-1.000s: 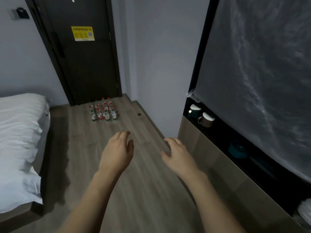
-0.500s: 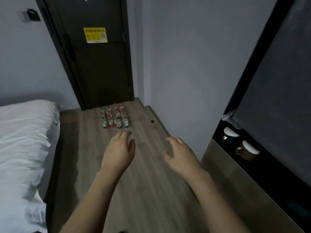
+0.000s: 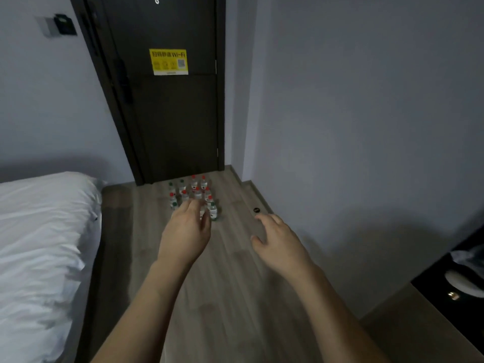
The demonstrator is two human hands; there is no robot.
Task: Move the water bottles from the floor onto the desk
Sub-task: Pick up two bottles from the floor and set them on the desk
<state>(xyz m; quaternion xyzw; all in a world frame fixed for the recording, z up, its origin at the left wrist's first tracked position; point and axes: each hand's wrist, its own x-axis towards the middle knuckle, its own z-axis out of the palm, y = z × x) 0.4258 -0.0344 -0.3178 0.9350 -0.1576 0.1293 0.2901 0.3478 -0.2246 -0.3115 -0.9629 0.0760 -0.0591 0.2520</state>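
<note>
Both hands, left hand (image 3: 186, 235) and right hand (image 3: 278, 242), are held out empty with relaxed fingers before small clear red- and green-capped water bottles (image 3: 194, 191) grouped on the wood-plank floor (image 3: 227, 297).

Landmark: the dark door (image 3: 167, 100), shut, carried a yellow Wi-Fi notice (image 3: 169, 61) on its upper half.
Water bottles (image 3: 195, 192): a cluster stood upright on the wood floor (image 3: 227, 284) just before the door's foot, caps red or green.
Left hand (image 3: 187, 231): reached toward the door, fingers relaxed and holding nothing, overlapping the nearest bottles in view; contact could not be told.
Right hand (image 3: 279, 244): stretched out right of the door, fingers spread, empty.
Bed (image 3: 39, 244): white bedding lay left of the door.
Wall switch (image 3: 59, 25): sat left of the door, high up.
</note>
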